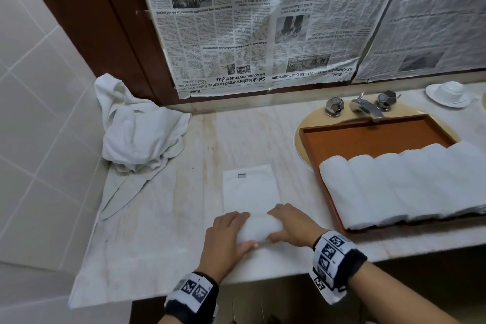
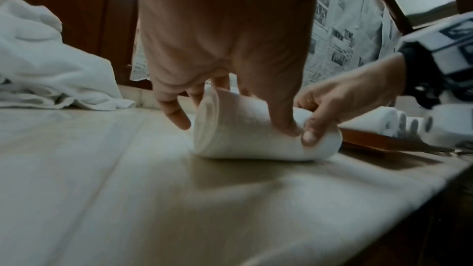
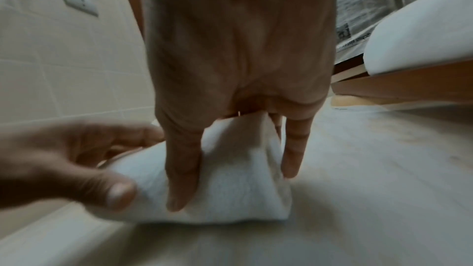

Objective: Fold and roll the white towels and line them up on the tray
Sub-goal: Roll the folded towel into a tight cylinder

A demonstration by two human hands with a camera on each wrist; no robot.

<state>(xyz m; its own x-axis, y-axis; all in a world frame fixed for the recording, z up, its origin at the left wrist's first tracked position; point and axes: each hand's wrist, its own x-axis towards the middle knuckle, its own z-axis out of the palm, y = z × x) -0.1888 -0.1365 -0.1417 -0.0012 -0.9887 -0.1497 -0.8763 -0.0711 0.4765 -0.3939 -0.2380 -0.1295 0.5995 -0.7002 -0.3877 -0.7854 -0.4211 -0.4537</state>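
Note:
A folded white towel (image 1: 251, 189) lies on the counter in front of me, its near end wound into a thick roll (image 1: 259, 229). My left hand (image 1: 231, 234) grips the roll's left end (image 2: 230, 128), thumb on the near side and fingers curled over the top. My right hand (image 1: 289, 223) grips the right end (image 3: 230, 179) the same way. The flat part of the towel, with a small label, stretches away from me. To the right, a brown wooden tray (image 1: 368, 137) holds several rolled white towels (image 1: 399, 184) lined up side by side.
A heap of unfolded white towels (image 1: 139, 134) sits at the back left corner against the tiled wall. The tray rests over the sink, below a faucet (image 1: 366, 108). A white cup and saucer (image 1: 449, 92) stand at the far right. Newspaper (image 1: 249, 21) covers the mirror.

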